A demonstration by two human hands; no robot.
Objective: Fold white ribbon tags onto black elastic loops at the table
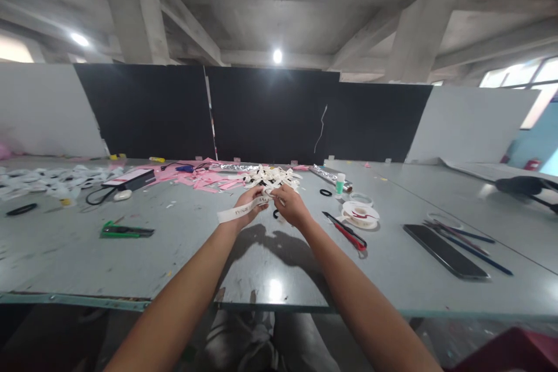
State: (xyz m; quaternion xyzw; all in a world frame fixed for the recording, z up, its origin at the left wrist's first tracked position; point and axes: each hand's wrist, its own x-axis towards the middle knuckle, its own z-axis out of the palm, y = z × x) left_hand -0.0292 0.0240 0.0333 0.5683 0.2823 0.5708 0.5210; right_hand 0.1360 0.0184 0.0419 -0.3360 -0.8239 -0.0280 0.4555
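A white printed ribbon [238, 213] runs across my left hand [248, 209], its free end hanging out to the left with dark letters on it. The fingers of that hand are closed around it. My right hand [288, 203] pinches the same ribbon close by, so the two hands nearly meet above the table. What lies between the fingertips is too small to make out. Just behind the hands is a heap of white ribbon pieces [275, 176]. A small black ring-like piece [275, 214] shows beneath them, partly hidden by the right hand.
To the right are a red-and-black cutter [346, 232], a ribbon roll [361, 215], a green-and-white glue stick [340, 183] and a phone [444, 251]. A green cutter [126, 231] lies left. Pink strips [204, 180] are scattered behind. Black panels [270, 116] border the table's far side.
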